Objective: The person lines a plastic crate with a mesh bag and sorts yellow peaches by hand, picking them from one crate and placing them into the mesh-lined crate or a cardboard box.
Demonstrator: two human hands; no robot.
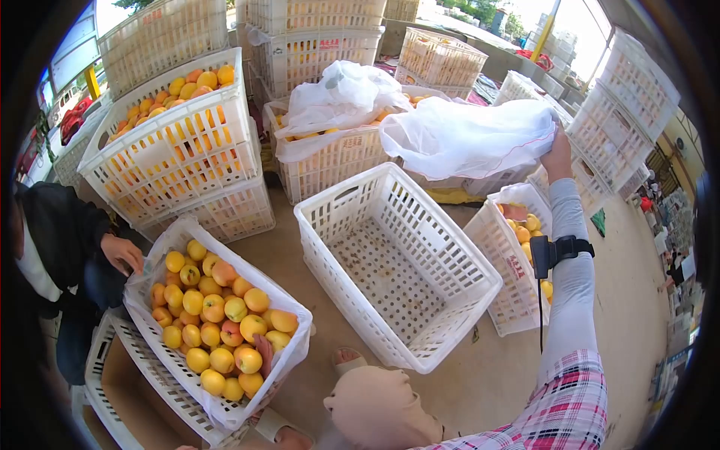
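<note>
My right hand [556, 156] is stretched far forward, its fingers closed on the edge of a sheer white mesh liner [472, 135] with thin pink stitching. The liner hangs bunched over the crates behind. In front of me an empty white plastic crate [390, 262] with slotted sides sits tilted across the floor. To its left, yellow-orange apricots [214, 315] fill a crate lined with white mesh [300, 330]. My left hand is out of view.
A co-worker's hand [121, 253] rests by the lined crate at left. Full fruit crates [172, 157] are stacked behind, and another stands at right [510, 277]. An empty crate [120, 360] lies at lower left. Tall stacks [630, 105] rise at far right.
</note>
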